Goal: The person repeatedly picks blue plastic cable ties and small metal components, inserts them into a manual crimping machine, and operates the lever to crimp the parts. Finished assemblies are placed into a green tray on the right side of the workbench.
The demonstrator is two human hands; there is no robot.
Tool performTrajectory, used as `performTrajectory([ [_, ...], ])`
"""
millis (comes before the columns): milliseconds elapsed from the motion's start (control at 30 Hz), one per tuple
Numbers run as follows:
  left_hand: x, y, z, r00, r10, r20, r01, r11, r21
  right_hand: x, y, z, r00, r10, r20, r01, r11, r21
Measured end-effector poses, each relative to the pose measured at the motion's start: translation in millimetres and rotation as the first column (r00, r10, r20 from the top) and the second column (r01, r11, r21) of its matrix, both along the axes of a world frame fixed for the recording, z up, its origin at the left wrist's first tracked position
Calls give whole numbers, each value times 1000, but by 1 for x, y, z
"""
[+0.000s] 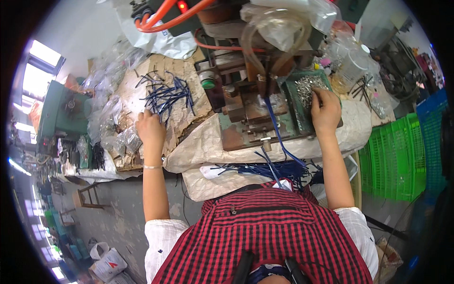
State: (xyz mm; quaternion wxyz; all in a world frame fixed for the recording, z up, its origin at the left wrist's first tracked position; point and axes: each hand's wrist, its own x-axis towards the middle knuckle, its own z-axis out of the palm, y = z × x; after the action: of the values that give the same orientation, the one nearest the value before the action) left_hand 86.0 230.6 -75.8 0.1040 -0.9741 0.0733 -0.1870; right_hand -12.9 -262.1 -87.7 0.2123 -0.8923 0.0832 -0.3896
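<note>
My left hand (pixel 150 127) is over the near edge of a loose pile of dark blue cords (pixel 170 94) on the worktable. Its fingers bend down slightly apart, and I see nothing held in them. My right hand (pixel 326 111) rests at a green tray, fingertips among small silvery metal pieces (pixel 309 87). Thumb and fingers are drawn together; whatever is between them is too small to make out. Between my hands stands a bench machine (pixel 250 113). A blue cord (pixel 274 120) runs from its working point down toward my lap, where a bundle of similar cords (pixel 288 171) lies.
Orange hoses (pixel 165 19) cross above the machine. Clear plastic bags (pixel 106 109) crowd the table's left side. A clear plastic jar (pixel 352 66) stands at the back right. Green crates (pixel 395 158) are stacked to my right. A wooden stool (pixel 90 196) stands on the floor at left.
</note>
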Motion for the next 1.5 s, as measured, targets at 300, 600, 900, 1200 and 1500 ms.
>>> performTrajectory([
  [300,-2,-16,-35,996,-25,91,61,906,-419,-64,-16,2,999,-40,-12,41,868,496],
  [600,8,-123,-14,959,-212,188,226,173,-959,1,83,73,894,403,196,-445,742,502],
  [900,-57,-186,77,574,-370,730,819,256,-514,-1,107,81,836,430,341,-452,186,873],
  [1200,-88,-233,78,269,-742,614,961,166,-221,-14,67,87,925,380,5,-370,898,239],
  [1500,-81,-239,64,246,-738,629,968,158,-194,-11,-17,-17,990,-7,-141,4,1000,-26],
])
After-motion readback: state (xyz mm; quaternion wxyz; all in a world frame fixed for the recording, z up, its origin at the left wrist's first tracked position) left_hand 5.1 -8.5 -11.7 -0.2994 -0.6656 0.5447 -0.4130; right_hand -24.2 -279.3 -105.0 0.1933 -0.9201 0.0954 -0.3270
